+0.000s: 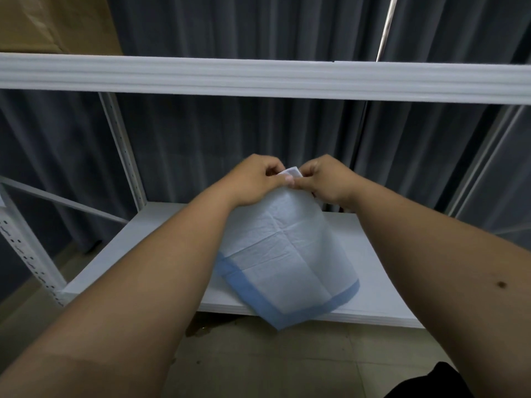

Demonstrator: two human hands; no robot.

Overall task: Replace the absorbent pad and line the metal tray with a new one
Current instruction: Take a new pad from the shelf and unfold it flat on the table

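A folded absorbent pad (287,254), white with a blue border and fold creases, hangs in the air in front of the white shelf (388,268). My left hand (255,179) and my right hand (324,179) pinch its top edge close together, fingers curled round the folded corner. The pad's lower blue edge droops past the shelf's front lip. No metal tray is in view.
A white rack beam (258,79) crosses the view above my hands. Slotted white uprights (123,150) stand at the left. Grey curtains (230,139) hang behind. A cardboard box (54,21) sits on the upper level at top left. Tiled floor (273,360) lies below.
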